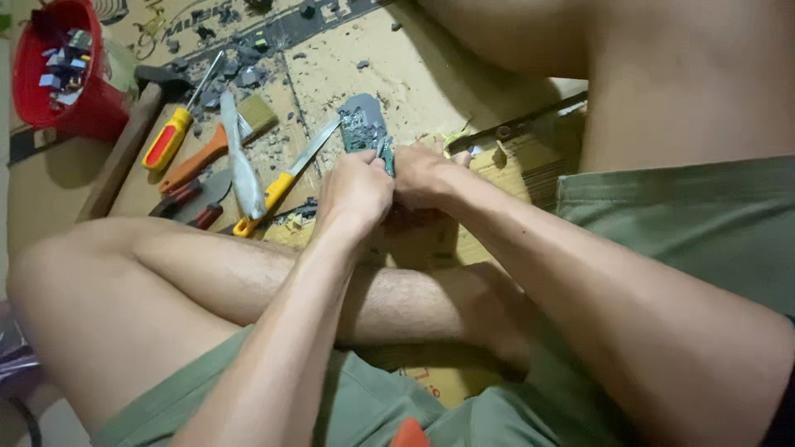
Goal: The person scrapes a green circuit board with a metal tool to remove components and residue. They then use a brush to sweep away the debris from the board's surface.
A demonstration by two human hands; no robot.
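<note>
- At the far left, a red bucket (62, 74) is seen on the cardboard floor covering (431, 66); small grey and blue scrap pieces are held inside it.
- Just right of the bucket, a wooden-handled hammer (124, 145) is laid slantwise, its dark head towards the top.
- Beside it a screwdriver with a yellow and red handle (170, 136) is laid, and next to that an orange-handled brush (219, 141) with a tan bristle block.
- Lower down, red-handled pliers (186, 203) are partly covered by a pale translucent handle (240, 170) laid across them.
- A flat blade with a yellow handle (286, 178) is set at a slant, its tip close to the hands.
- Grey debris (240, 70) is scattered over the cardboard above the tools.
- The left hand (354, 189) is closed, its fingers curled around the lower edge of a green circuit board (363, 128).
- The board is held upright just above the crossed legs, at the middle of the view, its grey chipped top projecting above both hands.
- The right hand (426, 175) is pressed against the left, fingers bent shut at the board's right edge; whether a small tool is also pinched there cannot be told.
</note>
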